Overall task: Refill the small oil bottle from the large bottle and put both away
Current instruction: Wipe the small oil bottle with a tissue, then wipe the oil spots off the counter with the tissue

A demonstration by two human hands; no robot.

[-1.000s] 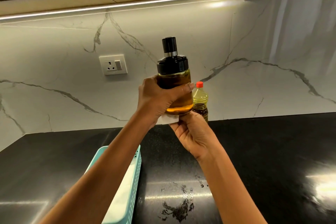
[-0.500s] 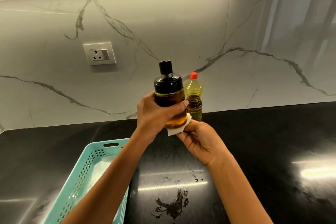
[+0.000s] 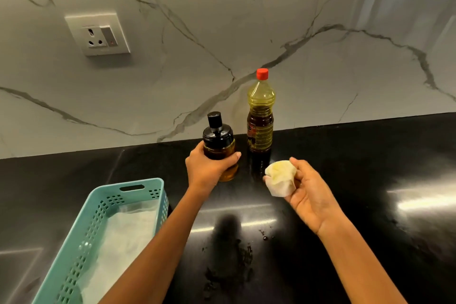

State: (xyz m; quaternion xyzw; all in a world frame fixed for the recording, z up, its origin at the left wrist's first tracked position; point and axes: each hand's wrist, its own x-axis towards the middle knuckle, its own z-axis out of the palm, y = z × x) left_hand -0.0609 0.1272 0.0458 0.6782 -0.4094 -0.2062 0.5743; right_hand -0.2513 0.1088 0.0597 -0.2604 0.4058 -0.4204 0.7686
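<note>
From the head camera, I see my left grip (image 3: pixel 207 170) wrapped around the small oil bottle (image 3: pixel 219 148), fingers curled round its amber glass below the black cap. The bottle is upright and low over the black table (image 3: pixel 370 180); I cannot tell whether its base touches. Just to its right and farther back, the large bottle (image 3: pixel 260 116) stands against the marble wall (image 3: pixel 246 20), red cap on, apart from both grips. My right grip (image 3: pixel 311 192) hovers palm up to the right, pinching a crumpled, oil-stained tissue (image 3: pixel 281 177). At near left sits a turquoise basket (image 3: pixel 142 184) lined with white paper. A dark smear (image 3: pixel 229 266) marks the near table. A socket (image 3: pixel 97 33) sits on the wall at far left.
</note>
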